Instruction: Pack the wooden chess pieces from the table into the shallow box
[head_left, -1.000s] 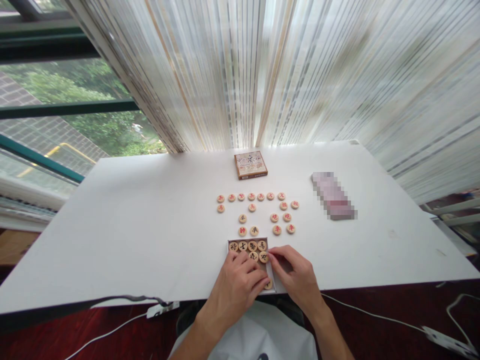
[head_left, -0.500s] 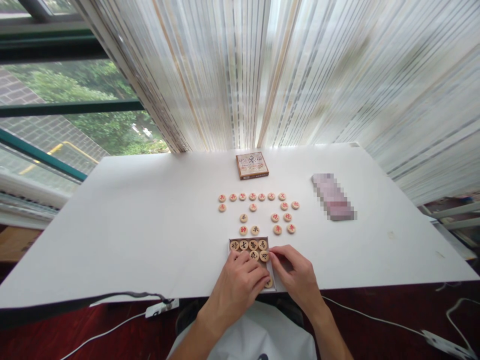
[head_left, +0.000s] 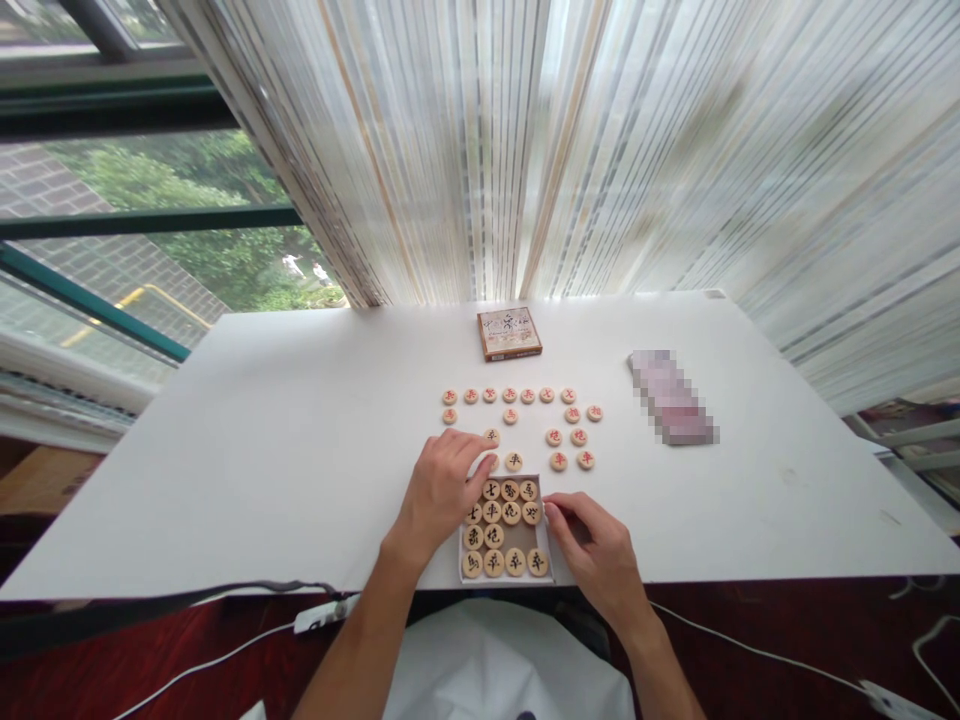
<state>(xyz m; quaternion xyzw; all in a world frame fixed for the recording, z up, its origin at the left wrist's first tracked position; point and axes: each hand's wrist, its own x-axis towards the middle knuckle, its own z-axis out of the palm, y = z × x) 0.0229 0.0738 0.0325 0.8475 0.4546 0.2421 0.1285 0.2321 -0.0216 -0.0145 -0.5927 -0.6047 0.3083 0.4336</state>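
The left hand [head_left: 442, 480] reaches past the far-left corner of a shallow box [head_left: 523, 538], thumb and forefinger parted with nothing seen between them; just beyond its fingertips lies a black-marked disc [head_left: 491, 435], and whether they touch it cannot be told. The right hand [head_left: 596, 540] has thumb and fingertip at the box's near-side right wall, perhaps steadying it, though whether it pinches is unclear. Between the hands, the box looks largely filled: thirteen black-marked pieces [head_left: 492, 512] show, and cardboard floor shows in the third row. Outside it remain that disc, a second black-marked disc [head_left: 514, 461] right of the left thumb, and the red-marked discs [head_left: 510, 396] spread beyond the fingers.
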